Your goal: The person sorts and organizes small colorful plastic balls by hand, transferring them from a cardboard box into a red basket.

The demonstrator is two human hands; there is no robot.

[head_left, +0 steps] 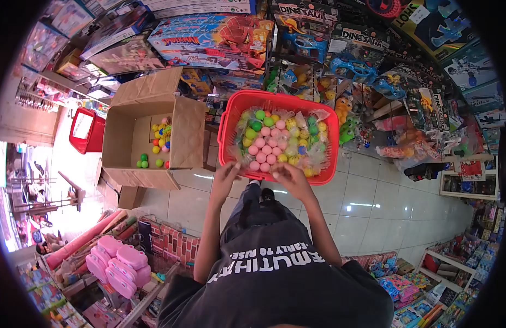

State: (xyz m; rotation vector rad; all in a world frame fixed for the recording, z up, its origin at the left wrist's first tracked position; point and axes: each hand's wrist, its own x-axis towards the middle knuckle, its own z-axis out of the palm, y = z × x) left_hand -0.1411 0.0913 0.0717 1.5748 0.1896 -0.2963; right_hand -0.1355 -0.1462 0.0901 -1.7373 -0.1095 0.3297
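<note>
A red plastic basket (333,158) holds many small balls, pink, green and yellow, with clear plastic bags around them. My left hand (228,177) is at the basket's near left corner, its fingers bent over the rim beside clear plastic. Over the near rim, close to the pink balls (265,150), is my right hand (290,177), its fingers curled near each other. What either hand holds, if anything, is too small to make out. Left of the basket, an open cardboard box (122,128) has several coloured balls (161,135) inside.
A red container (88,130) stands left of the cardboard box. Boxed toys (215,41) and packaged toy guns (354,68) fill the shelves behind. Pink cases (119,267) are at the lower left. Tiled floor (368,191) shows right of the basket.
</note>
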